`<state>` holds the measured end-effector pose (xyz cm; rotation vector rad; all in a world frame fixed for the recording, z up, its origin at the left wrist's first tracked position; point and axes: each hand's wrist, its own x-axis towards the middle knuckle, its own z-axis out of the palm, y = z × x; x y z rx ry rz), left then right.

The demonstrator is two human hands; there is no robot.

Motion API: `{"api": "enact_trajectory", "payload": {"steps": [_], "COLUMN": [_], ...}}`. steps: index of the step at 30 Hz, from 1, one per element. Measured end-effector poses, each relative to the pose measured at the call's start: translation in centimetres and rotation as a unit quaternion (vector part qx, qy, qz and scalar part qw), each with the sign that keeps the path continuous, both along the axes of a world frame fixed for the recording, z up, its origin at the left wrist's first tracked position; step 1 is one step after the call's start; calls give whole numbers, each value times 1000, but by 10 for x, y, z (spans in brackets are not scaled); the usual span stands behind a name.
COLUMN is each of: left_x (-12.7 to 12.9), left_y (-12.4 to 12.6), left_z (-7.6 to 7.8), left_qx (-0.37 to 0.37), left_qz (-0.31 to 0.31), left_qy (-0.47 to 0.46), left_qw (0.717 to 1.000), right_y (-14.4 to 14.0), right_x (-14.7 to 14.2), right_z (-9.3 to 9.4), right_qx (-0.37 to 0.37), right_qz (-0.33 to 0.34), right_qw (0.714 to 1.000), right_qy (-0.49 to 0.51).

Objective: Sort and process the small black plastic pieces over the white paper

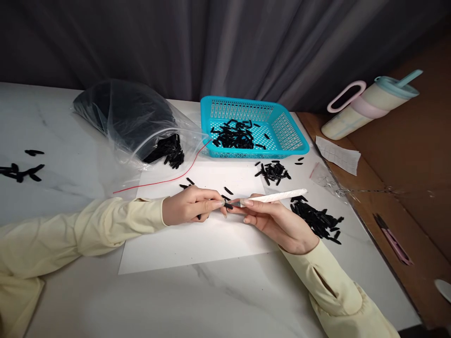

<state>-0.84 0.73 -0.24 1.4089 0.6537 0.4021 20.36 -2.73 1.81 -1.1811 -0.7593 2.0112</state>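
My left hand (190, 205) pinches a small black elongated piece (229, 205) between thumb and fingers, above a white sheet of paper (197, 244). Another dark piece shows partly under its curled fingers. In my right hand (285, 224) is a slim craft knife (278, 195) with a white, wrapped-looking handle, its grey tip touching or very close to the black piece. The two hands meet at the fingertips. A few loose black pieces lie on the paper just beyond them. By my right wrist is a heap of black pieces (317, 218).
A blue perforated basket (296, 149) holds many black pieces; a smaller pile (273, 172) lies before it. Left of it, a clear zip bag (141, 108) spills more. Pink-handled snips (394, 241) and a tumbler (369, 105) are at the right. Scattered pieces (21, 172) lie far left.
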Motion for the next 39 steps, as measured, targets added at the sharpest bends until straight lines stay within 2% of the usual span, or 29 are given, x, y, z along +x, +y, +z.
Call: {"api": "enact_trajectory", "payload": {"steps": [5, 9, 13, 25, 30, 39], "left_x": [0, 1, 1, 0, 0, -1], "left_y": [1, 1, 0, 1, 1, 2], "left_z": [-4, -3, -1, 1, -2, 3], "left_qx": [10, 11, 18, 35, 40, 19], "left_qz": [-5, 1, 2, -7, -12, -46], "left_qy": [-11, 1, 7, 25, 8, 17], "left_qw": [1000, 1000, 1000, 999, 999, 999], "right_y": [-2, -7, -11, -13, -11, -9], "right_x": [0, -6, -11, -13, -9, -7], "right_z": [7, 16, 20, 21, 19, 14], "right_qx": [54, 142, 174, 176, 176, 128], "right_qz": [-13, -33, -30, -25, -5, -4], "right_qw": [997, 978, 963, 959, 966, 979], "right_qy": [-54, -152, -201, -221, -192, -162]}}
